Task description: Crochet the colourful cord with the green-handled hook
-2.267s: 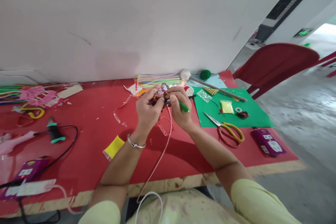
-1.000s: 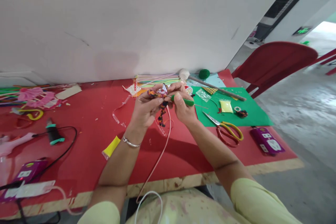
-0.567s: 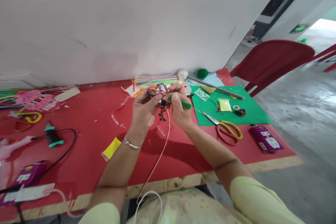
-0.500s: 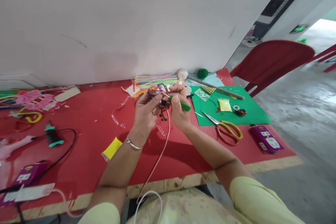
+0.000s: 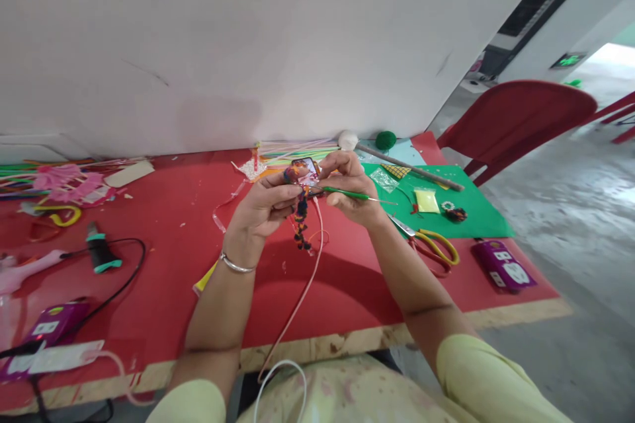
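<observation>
My left hand pinches a dark, orange and multicoloured crocheted yarn piece between thumb and fingers. Its bumpy end dangles below the fingertips over the red table. In my right hand lies a green-handled crochet hook, with the thin metal shaft sticking out to the right. The right thumb and forefinger are raised close to the yarn, and whether they grip a strand is too small to tell. Just behind the hands rests a phone with a pink cable running toward me.
Scissors lie right of my right hand, partly on a green sheet with a yellow packet. A purple box sits at the right edge. Left are cutters and a glue gun. A white partition stands behind.
My hands have moved apart, the left one leftward and the right one rightward. The hook has swung flatter across the right palm. More of the yarn piece now hangs in view.
</observation>
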A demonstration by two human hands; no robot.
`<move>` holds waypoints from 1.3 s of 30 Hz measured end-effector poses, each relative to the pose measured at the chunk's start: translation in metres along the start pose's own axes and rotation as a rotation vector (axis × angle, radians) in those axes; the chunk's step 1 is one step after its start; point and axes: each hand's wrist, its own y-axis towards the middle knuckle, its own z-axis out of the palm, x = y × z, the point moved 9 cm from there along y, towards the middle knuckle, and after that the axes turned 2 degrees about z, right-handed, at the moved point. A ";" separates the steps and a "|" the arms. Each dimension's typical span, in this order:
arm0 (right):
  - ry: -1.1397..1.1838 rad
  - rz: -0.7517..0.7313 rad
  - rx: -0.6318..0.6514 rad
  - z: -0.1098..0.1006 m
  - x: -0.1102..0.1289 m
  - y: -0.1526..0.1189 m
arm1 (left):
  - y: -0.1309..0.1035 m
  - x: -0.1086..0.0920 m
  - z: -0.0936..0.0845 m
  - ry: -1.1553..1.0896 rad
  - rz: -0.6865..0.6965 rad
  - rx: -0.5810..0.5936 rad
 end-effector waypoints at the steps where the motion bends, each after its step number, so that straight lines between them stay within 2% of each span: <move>1: -0.008 -0.035 0.012 -0.001 0.005 0.001 | 0.000 -0.001 -0.001 0.005 -0.001 0.002; 4: -0.021 -0.116 0.029 -0.003 0.017 0.004 | 0.000 -0.002 -0.003 0.021 -0.001 -0.003; 9: -0.029 -0.106 0.073 -0.003 0.022 0.006 | 0.000 -0.004 -0.006 0.048 0.000 -0.037; 17: -0.010 -0.129 0.151 -0.006 0.035 0.010 | 0.000 -0.001 -0.004 0.075 -0.043 -0.005; 23: 0.202 0.005 0.264 -0.002 0.029 0.006 | 0.001 0.010 0.000 0.079 -0.111 0.068; 30: 0.346 0.112 0.325 -0.002 0.027 0.007 | 0.002 0.018 -0.001 0.093 -0.171 0.111; 32: 0.412 0.176 0.329 0.003 0.017 0.005 | 0.002 0.018 0.001 0.097 -0.147 0.121; 34: 0.518 0.248 0.273 0.009 0.002 0.002 | 0.003 0.016 0.005 0.084 -0.082 0.124; 37: 0.676 0.356 0.103 0.021 -0.018 -0.003 | 0.006 0.005 0.008 0.066 0.125 0.064; 39: 0.677 0.444 0.007 0.030 -0.026 -0.006 | 0.006 -0.005 0.003 0.096 0.305 -0.037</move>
